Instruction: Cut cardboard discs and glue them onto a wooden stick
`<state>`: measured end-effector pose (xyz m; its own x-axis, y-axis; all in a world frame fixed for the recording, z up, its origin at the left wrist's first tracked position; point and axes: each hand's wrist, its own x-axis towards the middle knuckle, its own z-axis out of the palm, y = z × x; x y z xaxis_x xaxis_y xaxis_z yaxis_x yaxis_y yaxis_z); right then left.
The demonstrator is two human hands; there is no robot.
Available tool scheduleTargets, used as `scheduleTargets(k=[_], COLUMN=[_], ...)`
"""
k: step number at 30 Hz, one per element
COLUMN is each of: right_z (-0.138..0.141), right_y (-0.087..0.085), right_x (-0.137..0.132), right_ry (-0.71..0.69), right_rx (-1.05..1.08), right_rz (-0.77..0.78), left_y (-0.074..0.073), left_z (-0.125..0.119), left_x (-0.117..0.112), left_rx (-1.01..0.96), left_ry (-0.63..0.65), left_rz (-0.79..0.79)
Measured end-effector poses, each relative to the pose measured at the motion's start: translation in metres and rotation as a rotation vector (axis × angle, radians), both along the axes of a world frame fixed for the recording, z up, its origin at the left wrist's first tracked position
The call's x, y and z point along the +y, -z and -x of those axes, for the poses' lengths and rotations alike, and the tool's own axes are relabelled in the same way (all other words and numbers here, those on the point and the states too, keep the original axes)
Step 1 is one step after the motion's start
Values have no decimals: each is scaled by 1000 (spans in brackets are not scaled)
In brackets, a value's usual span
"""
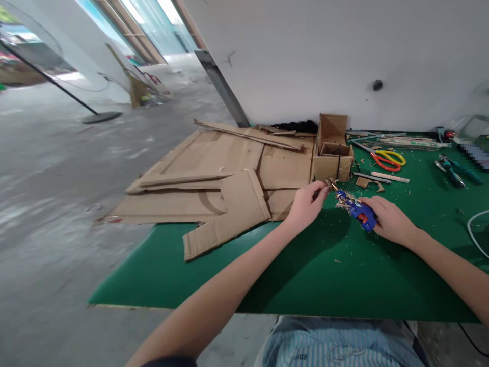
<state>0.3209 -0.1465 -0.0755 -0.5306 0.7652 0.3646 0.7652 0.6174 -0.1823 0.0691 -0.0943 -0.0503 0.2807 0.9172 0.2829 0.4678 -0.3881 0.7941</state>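
My right hand (389, 220) is wrapped around a blue hot glue gun (358, 211), its nozzle pointing up and to the left. Close to that nozzle, my left hand (307, 205) pinches a small brown piece (329, 183), perhaps cardboard; its shape is mostly hidden by the fingers. Whether nozzle and piece touch, I cannot tell. Just behind my left hand stands a small open cardboard box (331, 167) with its lid flap raised. Cut cardboard sheets (244, 196) lie to the left of that hand.
Scissors (385, 159) with red and yellow handles, a pale stick (389, 177) and pliers (453, 171) lie on the green table (298, 285). A white cable (473, 229) curves at the right edge. The wall (344, 61) rises behind the table.
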Motion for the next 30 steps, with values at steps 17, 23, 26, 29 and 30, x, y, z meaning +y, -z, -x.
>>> scheduleTargets(k=[17,23,26,29,30], right_z=[-5,-5,-5,-6,-6], right_y=[1,-1,-1,-1,-2], right_x=[-2,-2,-1,-1,-1], right_ry=[-35,-36,-46,-49,-48], right_rx=[-17,-35,-37,-38,-40], right_rz=[-61,-75,-81,-87,-88], left_y=[0,4,6,6,6], left_z=[-5,-6,-6,-6,-6], left_x=[-3,-3,-3,-3,-3], left_rx=[-679,-642,-652,-675,-678], left_ry=[211,280,297,313,319], left_rz=[562,596,601,631,646])
